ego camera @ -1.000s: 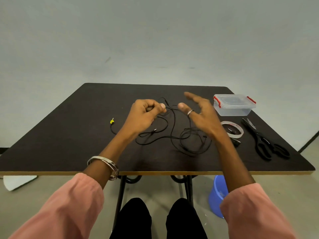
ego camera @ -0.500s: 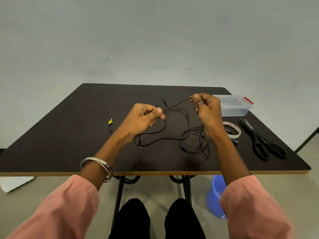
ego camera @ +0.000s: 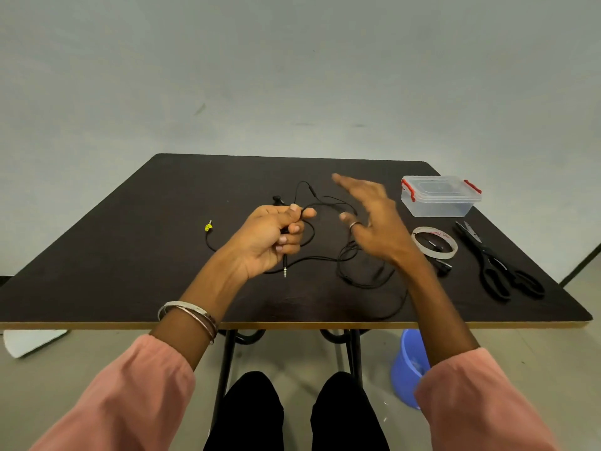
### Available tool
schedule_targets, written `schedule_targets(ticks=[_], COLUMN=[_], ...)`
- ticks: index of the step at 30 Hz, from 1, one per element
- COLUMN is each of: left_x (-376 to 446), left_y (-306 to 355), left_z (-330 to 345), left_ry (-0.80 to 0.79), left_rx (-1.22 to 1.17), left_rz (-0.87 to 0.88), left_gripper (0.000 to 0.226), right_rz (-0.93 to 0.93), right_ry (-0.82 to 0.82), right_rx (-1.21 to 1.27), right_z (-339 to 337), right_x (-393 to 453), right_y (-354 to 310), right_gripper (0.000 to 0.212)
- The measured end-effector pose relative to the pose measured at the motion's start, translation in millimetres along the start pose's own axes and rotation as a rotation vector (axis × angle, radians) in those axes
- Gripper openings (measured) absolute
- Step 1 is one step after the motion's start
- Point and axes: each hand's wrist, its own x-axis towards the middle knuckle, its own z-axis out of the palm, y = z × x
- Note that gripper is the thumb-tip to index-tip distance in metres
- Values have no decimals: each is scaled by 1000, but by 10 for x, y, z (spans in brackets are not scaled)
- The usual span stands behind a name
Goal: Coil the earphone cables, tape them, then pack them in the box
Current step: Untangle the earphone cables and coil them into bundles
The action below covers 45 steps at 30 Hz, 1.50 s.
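Dark bench (ego camera: 130,255) carrying tangled black earphone cables (ego camera: 357,275), clear lidded box (ego camera: 439,198), tape roll (ego camera: 434,242), black scissors (ego camera: 497,265).

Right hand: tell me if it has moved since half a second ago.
Yes. The right hand has let go of the cable and opened, though it remains left of the box.
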Motion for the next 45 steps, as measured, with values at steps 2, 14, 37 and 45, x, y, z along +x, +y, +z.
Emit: schedule_targets(ticks=[2,14,37,45], left_x=[-4,-106,63,-55], left_y=[4,-62,-152,-226], left_z=[11,2,-71,-21], left_ry=[-5,-150,231,-22], left_rx=[-2,-62,-232,12], left_rz=[-10,-60,336,226], left_gripper=[28,28,41,45], right_rz=[-95,188,165,43], right_ry=[-85,91,-754,-300], right_rx=[50,427,168,178], right_z=[42,154,-4,-252], right_x=[-5,157,-185,172], right_y=[-55,-68,-622,-561], right_gripper=[61,16,22,9])
